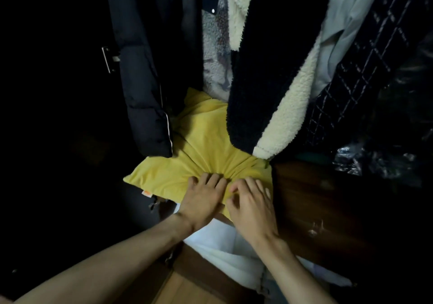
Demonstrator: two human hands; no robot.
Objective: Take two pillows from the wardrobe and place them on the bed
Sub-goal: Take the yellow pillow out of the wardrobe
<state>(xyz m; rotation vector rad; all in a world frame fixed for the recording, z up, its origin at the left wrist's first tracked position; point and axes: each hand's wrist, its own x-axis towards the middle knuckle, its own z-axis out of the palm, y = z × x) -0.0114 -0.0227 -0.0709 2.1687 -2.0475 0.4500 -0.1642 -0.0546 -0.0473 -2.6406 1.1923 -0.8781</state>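
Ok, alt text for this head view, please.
Both hands, left hand and right hand, bunch the near edge of a yellow pillow in a dark wardrobe. Hanging coats, a navy puffer and a fleece-trimmed jacket, drape over it.

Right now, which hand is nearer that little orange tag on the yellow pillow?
Left. The left hand grips the pillow just right of the orange tag; the right hand is farther right.

Dim wardrobe interior, lit only near the middle. Hanging clothes (276, 69) fill the top; a metal hinge (108, 59) shows left. A dark wood panel (328, 198) stands right, wood floor (185, 287) below.
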